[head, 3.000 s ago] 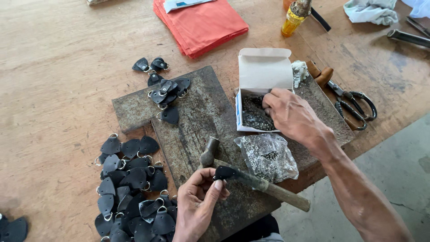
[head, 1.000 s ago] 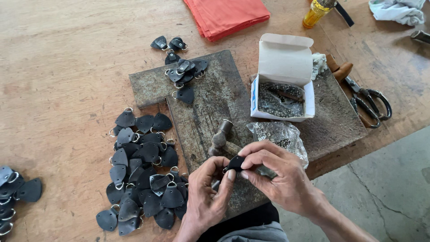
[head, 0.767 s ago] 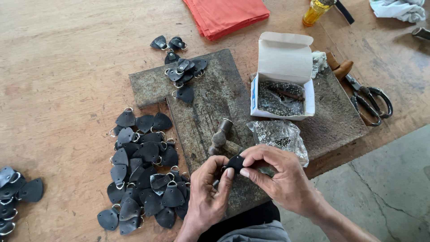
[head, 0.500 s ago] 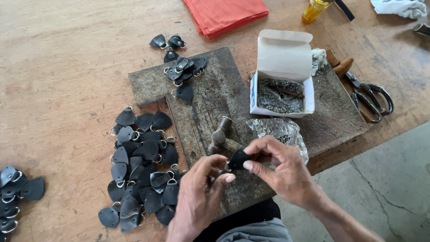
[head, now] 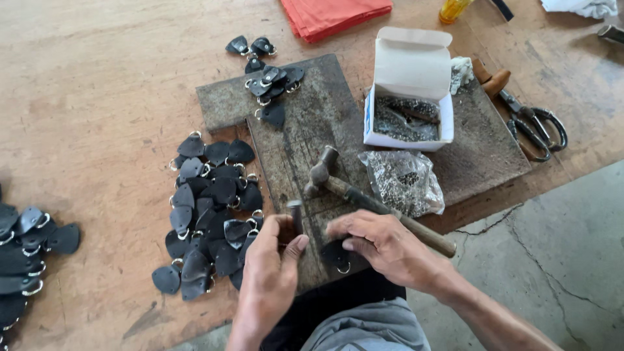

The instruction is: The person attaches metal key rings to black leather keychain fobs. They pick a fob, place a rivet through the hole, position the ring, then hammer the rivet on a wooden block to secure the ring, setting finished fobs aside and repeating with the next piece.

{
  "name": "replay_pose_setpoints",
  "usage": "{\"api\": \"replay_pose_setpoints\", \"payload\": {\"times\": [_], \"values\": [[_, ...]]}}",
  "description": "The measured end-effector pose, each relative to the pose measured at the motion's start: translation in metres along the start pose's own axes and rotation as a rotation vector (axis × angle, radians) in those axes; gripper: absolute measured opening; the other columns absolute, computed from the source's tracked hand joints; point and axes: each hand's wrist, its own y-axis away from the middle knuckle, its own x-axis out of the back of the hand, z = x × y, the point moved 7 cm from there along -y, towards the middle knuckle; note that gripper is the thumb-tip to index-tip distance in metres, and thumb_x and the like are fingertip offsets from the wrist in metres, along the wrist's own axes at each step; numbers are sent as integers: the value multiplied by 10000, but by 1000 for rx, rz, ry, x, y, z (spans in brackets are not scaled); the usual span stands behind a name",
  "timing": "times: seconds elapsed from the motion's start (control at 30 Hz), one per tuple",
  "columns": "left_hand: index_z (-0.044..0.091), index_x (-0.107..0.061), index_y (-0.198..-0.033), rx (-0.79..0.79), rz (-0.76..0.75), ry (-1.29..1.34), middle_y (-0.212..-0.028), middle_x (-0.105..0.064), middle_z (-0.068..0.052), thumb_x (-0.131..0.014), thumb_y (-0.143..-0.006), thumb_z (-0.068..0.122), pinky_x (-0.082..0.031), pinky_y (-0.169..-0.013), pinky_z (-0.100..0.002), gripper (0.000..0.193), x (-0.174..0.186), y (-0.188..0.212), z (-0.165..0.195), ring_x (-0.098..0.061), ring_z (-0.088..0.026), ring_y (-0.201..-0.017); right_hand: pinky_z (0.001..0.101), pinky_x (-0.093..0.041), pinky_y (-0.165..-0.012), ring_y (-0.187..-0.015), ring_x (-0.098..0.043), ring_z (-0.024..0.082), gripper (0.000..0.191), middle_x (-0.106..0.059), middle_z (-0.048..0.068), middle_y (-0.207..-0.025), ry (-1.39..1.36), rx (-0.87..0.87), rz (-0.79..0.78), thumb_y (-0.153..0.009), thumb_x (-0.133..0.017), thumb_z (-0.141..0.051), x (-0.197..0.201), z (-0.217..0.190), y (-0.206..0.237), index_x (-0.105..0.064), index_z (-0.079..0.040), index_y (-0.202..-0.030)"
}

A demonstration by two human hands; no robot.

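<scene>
My left hand [head: 272, 260] grips a short metal punch [head: 296, 212] that stands upright on the near end of the dark work slab [head: 325, 123]. Right beside it, my right hand [head: 385, 244] pins a black leather tab with a metal ring [head: 338, 257] flat to the slab with its fingertips. A hammer [head: 325, 174] lies on the slab just beyond both hands, its wooden handle running under my right hand toward the table edge.
A heap of black ringed leather tabs [head: 211, 208] lies left of the slab, with smaller groups at the slab's far corner [head: 266, 78] and at the far left [head: 26, 253]. An open white box of rivets [head: 409, 91], a plastic bag of rivets [head: 403, 182], scissors [head: 534, 127] and red cloth [head: 338, 13] sit beyond.
Both hands held the leather tab up between them; now it lies on the slab under my right fingers, and my left hand has let it go and holds the punch.
</scene>
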Motion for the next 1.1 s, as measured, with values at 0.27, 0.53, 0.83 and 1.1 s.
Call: {"api": "replay_pose_setpoints", "payload": {"times": [0.27, 0.53, 0.83, 1.1], "values": [[-13, -658, -1037, -34, -198, 473, -914, -737, -67, -700, -902, -24, -603, -804, -269, 142, -20, 33, -1, -706, -101, -894, 371, -589, -784, -943, -671, 261, 251, -669, 86, -1083, 283, 41, 177, -809, -794, -104, -37, -14, 69, -740, -50, -1048], [-12, -645, -991, -201, -58, 105, -804, -735, -70, -728, -898, -5, -568, -665, -269, 124, -29, 70, 13, -703, -80, -761, 373, -535, -826, -979, -653, 235, 198, -708, 34, -1048, 305, 166, 449, -795, -798, -68, -62, -15, 113, -760, -109, -985], [-17, -643, -995, -263, -11, 126, -859, -769, -91, -702, -920, 7, -577, -685, -271, 98, -31, 95, 14, -751, -96, -812, 387, -523, -872, -1050, -652, 237, 230, -715, 15, -1072, 276, 205, 502, -764, -811, -68, -73, -14, 137, -780, -145, -978], [-5, -660, -1001, -374, 28, 5, -801, -709, -142, -731, -902, 20, -547, -622, -311, 124, -35, 102, 18, -714, -204, -674, 344, -575, -884, -1036, -665, 210, 154, -706, 73, -1109, 246, 195, 435, -883, -744, -58, -61, -15, 133, -736, -75, -1035]]}}
